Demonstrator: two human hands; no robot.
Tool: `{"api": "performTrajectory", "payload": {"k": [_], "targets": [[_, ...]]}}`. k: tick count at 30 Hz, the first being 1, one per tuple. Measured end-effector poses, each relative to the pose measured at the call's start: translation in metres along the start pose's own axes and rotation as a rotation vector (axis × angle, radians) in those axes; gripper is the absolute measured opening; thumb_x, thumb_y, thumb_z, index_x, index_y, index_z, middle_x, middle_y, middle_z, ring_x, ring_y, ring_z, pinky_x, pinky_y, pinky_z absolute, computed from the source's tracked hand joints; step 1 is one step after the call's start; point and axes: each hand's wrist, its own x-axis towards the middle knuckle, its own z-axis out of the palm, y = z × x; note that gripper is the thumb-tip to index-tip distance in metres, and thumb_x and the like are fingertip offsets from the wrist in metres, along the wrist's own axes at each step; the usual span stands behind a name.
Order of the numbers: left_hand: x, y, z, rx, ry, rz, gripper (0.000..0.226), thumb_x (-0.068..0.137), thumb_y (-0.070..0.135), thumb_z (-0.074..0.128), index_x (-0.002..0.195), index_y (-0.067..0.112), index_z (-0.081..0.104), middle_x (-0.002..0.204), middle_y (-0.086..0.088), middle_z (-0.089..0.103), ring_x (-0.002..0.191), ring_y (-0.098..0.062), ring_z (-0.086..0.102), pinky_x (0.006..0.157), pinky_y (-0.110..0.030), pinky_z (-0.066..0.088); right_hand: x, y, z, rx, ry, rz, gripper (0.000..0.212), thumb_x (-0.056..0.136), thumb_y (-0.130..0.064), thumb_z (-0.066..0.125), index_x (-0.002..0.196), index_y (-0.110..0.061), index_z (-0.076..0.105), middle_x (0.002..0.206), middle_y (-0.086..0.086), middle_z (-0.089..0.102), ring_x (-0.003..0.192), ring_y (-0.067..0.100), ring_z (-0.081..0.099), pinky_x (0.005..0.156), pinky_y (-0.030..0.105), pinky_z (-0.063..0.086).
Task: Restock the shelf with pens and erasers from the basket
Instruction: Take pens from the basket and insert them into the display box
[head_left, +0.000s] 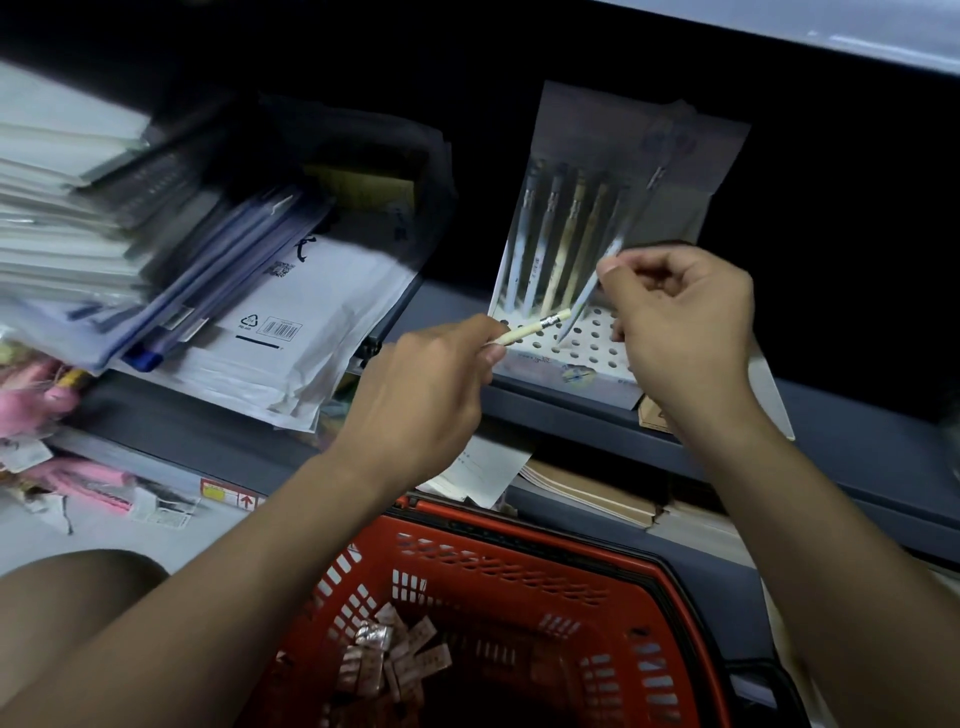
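Note:
A white pen display stand (582, 343) with a perforated base sits on the dark shelf (571, 410); several pens (550, 239) stand in its back holes. My right hand (680, 322) pinches a grey pen (587, 296), its tip down in a hole of the base. Just left of the stand, my left hand (426, 384) holds a cream pen (530, 328) that points right, over the base's front left corner. Below, the red basket (524, 561) holds several small wrapped erasers (384, 660).
White and blue plastic packets (291, 338) lean in a pile on the shelf's left, beside stacked paper (57, 208). Pink items (31, 400) lie at the far left. Notebooks (587, 493) fill the lower shelf behind the basket. The shelf's back is dark.

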Motion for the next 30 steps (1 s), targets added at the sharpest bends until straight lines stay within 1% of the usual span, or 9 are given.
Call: {"api": "performTrajectory", "payload": {"k": [3, 5, 8, 12, 16, 20, 24, 27, 30], "targets": [[0.0, 0.001, -0.001, 0.055, 0.007, 0.013, 0.019, 0.109, 0.026, 0.047, 0.106, 0.02, 0.065, 0.079, 0.006, 0.067, 0.068, -0.024, 0.062, 0.057, -0.044, 0.052, 0.005, 0.002, 0.003, -0.039, 0.011, 0.004, 0.014, 0.091, -0.03, 0.077, 0.078, -0.025, 0.073, 0.062, -0.007, 0.069, 0.054, 0.014, 0.062, 0.057, 0.033, 0.052], [0.0, 0.001, -0.002, 0.084, 0.008, 0.016, 0.019, 0.108, 0.025, 0.048, 0.101, 0.021, 0.064, 0.077, 0.005, 0.065, 0.066, -0.025, 0.06, 0.056, -0.044, 0.051, 0.009, 0.002, 0.005, -0.067, 0.025, 0.012, 0.018, 0.09, -0.032, 0.077, 0.074, -0.023, 0.072, 0.059, -0.007, 0.068, 0.054, 0.015, 0.064, 0.058, 0.032, 0.053], [0.0, 0.001, -0.002, 0.125, 0.001, 0.016, 0.018, 0.108, 0.025, 0.049, 0.095, 0.023, 0.062, 0.075, 0.004, 0.062, 0.064, -0.027, 0.057, 0.055, -0.045, 0.05, 0.013, 0.002, 0.007, -0.124, 0.034, 0.012, 0.018, 0.088, -0.036, 0.075, 0.075, -0.024, 0.074, 0.057, -0.004, 0.069, 0.055, 0.018, 0.066, 0.063, 0.036, 0.059], [0.001, 0.0, 0.0, 0.132, -0.008, 0.001, 0.015, 0.107, 0.025, 0.049, 0.099, 0.025, 0.061, 0.078, 0.003, 0.063, 0.067, -0.03, 0.058, 0.057, -0.045, 0.051, 0.014, 0.001, 0.01, -0.187, 0.037, 0.0, 0.016, 0.089, -0.036, 0.074, 0.078, -0.025, 0.076, 0.062, -0.003, 0.071, 0.062, 0.021, 0.071, 0.067, 0.042, 0.063], [0.001, 0.0, 0.0, 0.124, -0.007, -0.007, 0.015, 0.107, 0.027, 0.048, 0.105, 0.026, 0.063, 0.08, 0.002, 0.066, 0.07, -0.03, 0.06, 0.06, -0.045, 0.053, 0.013, -0.003, 0.012, -0.239, 0.045, -0.014, 0.016, 0.09, -0.035, 0.074, 0.081, -0.023, 0.079, 0.062, -0.004, 0.071, 0.061, 0.017, 0.072, 0.064, 0.039, 0.062], [0.001, 0.001, 0.001, 0.127, -0.007, -0.012, 0.016, 0.108, 0.029, 0.048, 0.11, 0.026, 0.064, 0.081, 0.002, 0.067, 0.071, -0.03, 0.061, 0.061, -0.046, 0.053, 0.014, -0.004, 0.013, -0.27, 0.039, -0.031, 0.015, 0.09, -0.035, 0.073, 0.08, -0.024, 0.078, 0.063, -0.007, 0.071, 0.063, 0.014, 0.071, 0.066, 0.032, 0.06], [0.001, 0.0, 0.001, 0.13, -0.012, -0.018, 0.017, 0.108, 0.029, 0.048, 0.111, 0.026, 0.064, 0.081, 0.002, 0.067, 0.071, -0.028, 0.061, 0.061, -0.046, 0.054, 0.014, -0.003, 0.013, -0.319, 0.009, -0.02, 0.015, 0.092, -0.033, 0.074, 0.083, -0.022, 0.078, 0.066, -0.01, 0.07, 0.065, 0.011, 0.069, 0.066, 0.025, 0.056], [0.001, 0.001, 0.001, 0.128, -0.011, -0.019, 0.018, 0.108, 0.028, 0.047, 0.112, 0.024, 0.065, 0.082, 0.001, 0.068, 0.072, -0.029, 0.062, 0.061, -0.046, 0.053, 0.013, -0.001, 0.013, -0.357, -0.028, -0.011, 0.014, 0.092, -0.032, 0.075, 0.083, -0.022, 0.077, 0.067, -0.01, 0.07, 0.065, 0.01, 0.07, 0.065, 0.025, 0.057], [0.001, 0.002, 0.001, 0.128, -0.009, -0.025, 0.019, 0.108, 0.027, 0.048, 0.112, 0.024, 0.065, 0.081, 0.002, 0.067, 0.071, -0.028, 0.061, 0.06, -0.045, 0.053, 0.012, 0.001, 0.014, -0.422, -0.064, -0.015, 0.012, 0.09, -0.029, 0.073, 0.082, -0.023, 0.078, 0.067, -0.011, 0.07, 0.067, 0.011, 0.07, 0.068, 0.029, 0.06]]}}
